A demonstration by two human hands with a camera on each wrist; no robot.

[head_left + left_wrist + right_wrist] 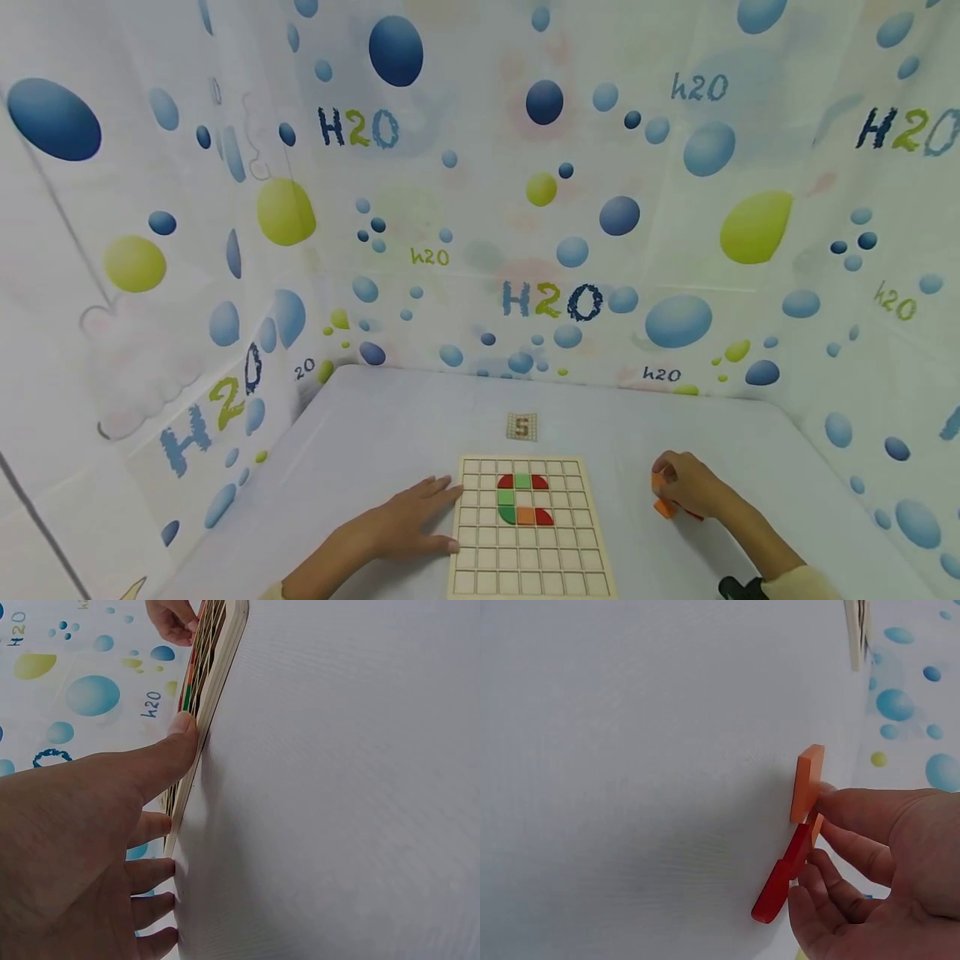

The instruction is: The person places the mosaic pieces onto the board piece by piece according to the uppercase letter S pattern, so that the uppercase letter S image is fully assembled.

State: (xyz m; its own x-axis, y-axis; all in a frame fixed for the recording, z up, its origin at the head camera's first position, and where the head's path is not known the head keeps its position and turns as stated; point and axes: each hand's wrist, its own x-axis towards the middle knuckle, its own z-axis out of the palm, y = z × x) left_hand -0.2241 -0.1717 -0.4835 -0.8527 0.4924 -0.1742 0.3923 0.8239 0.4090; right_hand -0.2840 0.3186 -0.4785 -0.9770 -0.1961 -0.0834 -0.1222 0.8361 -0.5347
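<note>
My left hand [412, 523] lies beside the wooden grid board [480, 560], its fingers spread and its thumb and fingertips touching the left edge. Red, green and orange pieces sit in the board's cells in a curved shape. In the left wrist view, the left thumb [184, 731] rests along the board's side. Over to the right, my right hand [692, 485] pinches a small orange tile [658, 482] between thumb and fingertips. Another orange tile [806, 786] and red pieces [771, 892] lie at the fingers, partly hidden by the hand in the head view.
Behind the board lies a small pattern card [522, 427] with a figure like an S. A white cloth covers the table [420, 417]. Curtains [465, 208] with blue and green bubbles hang at the back and sides. Something black [738, 588] sits by the right wrist.
</note>
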